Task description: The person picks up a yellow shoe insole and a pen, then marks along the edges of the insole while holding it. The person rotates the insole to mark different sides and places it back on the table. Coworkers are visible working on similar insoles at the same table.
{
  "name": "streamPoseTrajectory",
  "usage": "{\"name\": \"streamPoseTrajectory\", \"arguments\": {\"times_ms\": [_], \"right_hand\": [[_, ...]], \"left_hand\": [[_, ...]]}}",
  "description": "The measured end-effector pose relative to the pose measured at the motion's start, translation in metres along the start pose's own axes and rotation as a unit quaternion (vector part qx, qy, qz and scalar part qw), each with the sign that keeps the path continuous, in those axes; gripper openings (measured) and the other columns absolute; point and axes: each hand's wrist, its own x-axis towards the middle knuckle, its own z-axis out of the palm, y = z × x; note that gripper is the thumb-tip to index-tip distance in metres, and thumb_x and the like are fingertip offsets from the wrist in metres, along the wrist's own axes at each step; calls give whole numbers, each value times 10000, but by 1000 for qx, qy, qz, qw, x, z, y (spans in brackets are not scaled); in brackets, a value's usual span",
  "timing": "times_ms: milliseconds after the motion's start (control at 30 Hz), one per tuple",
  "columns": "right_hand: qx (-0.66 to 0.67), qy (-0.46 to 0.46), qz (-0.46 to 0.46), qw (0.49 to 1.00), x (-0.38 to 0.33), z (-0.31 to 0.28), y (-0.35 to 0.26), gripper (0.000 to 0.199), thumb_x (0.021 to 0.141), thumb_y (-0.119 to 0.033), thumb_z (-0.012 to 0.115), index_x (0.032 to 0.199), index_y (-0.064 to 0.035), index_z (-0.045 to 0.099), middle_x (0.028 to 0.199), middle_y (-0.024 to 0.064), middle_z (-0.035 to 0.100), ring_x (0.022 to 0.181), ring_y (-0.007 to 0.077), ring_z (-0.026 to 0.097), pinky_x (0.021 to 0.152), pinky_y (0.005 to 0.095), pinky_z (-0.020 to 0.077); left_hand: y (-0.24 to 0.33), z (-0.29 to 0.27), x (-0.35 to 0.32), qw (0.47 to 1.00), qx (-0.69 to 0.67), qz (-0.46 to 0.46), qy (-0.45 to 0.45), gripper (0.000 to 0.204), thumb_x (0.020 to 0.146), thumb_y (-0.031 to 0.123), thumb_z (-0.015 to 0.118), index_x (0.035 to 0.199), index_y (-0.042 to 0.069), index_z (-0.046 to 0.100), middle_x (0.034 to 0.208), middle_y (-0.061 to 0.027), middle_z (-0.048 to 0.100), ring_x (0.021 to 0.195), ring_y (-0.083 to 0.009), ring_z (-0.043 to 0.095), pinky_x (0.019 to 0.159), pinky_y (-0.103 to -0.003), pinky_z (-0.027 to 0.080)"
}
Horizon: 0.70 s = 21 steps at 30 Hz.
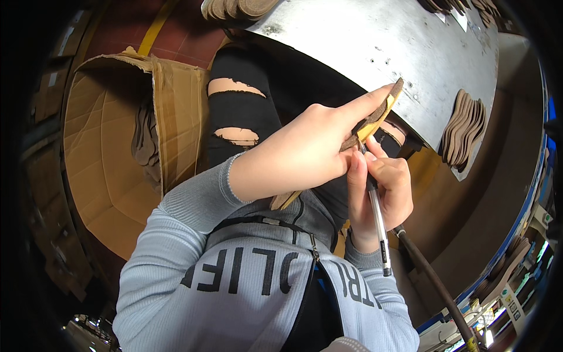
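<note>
My left hand (pixel 305 138) grips a thin, curved, brown insole-shaped piece (pixel 394 98) with a yellow layer on one side, tilted up edge-on above my lap. Its index finger stretches along the brown edge. A clear-barrelled pen (pixel 377 214) sits pinched in my right hand (pixel 384 182), its upper end toward me and its tip end at the lower part of the piece. Whether the tip touches is hidden by my fingers. Below my left wrist a yellow and brown edge (pixel 286 200) shows; I cannot tell whether it belongs to the same piece.
A worn metal tabletop (pixel 346 41) lies ahead, with stacked brown insoles (pixel 463 129) at its right end and another stack (pixel 240 8) at the far left. On my left stands an open cardboard box (pixel 182 117) containing brown insoles (pixel 145 135). A dark bar (pixel 437 281) slants at lower right.
</note>
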Motion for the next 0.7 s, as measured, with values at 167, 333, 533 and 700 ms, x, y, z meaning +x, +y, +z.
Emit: {"name": "streamPoseTrajectory", "arguments": {"times_ms": [167, 333, 533, 700], "right_hand": [[-9, 0, -8, 1000, 0, -1, 0, 129, 786, 58, 653, 774, 23, 530, 690, 92, 574, 638, 125, 552, 837, 414, 536], [-7, 2, -11, 1000, 1, -3, 0, 123, 779, 65, 654, 774, 29, 537, 687, 93, 572, 633, 129, 549, 832, 413, 540], [-3, 0, -13, 1000, 2, -4, 0, 119, 777, 62, 655, 756, 25, 544, 674, 92, 567, 621, 130, 541, 820, 425, 546], [-18, 2, -17, 1000, 2, -4, 0, 126, 773, 61, 660, 741, 20, 546, 659, 87, 558, 600, 127, 527, 805, 426, 552]], "left_hand": [[2, -2, 1, 999, -41, 29, -7, 779, 737, -65, 550, 1432, 118, 249, 992, -129, 667, 692, -178, 648, 677, -282, 511], [-6, 1, 4, 995, -94, 25, -14, 769, 743, -51, 544, 1434, 119, 252, 830, -105, 641, 632, -112, 563, 645, -259, 479], [-12, -1, 4, 995, -94, 5, -28, 785, 736, -9, 561, 1441, 127, 244, 617, -33, 467, 553, -80, 420, 562, -229, 408], [-12, -3, 4, 995, -92, 4, -34, 806, 729, 10, 573, 1448, 131, 229, 601, -18, 444, 547, -74, 412, 548, -230, 400]]}}
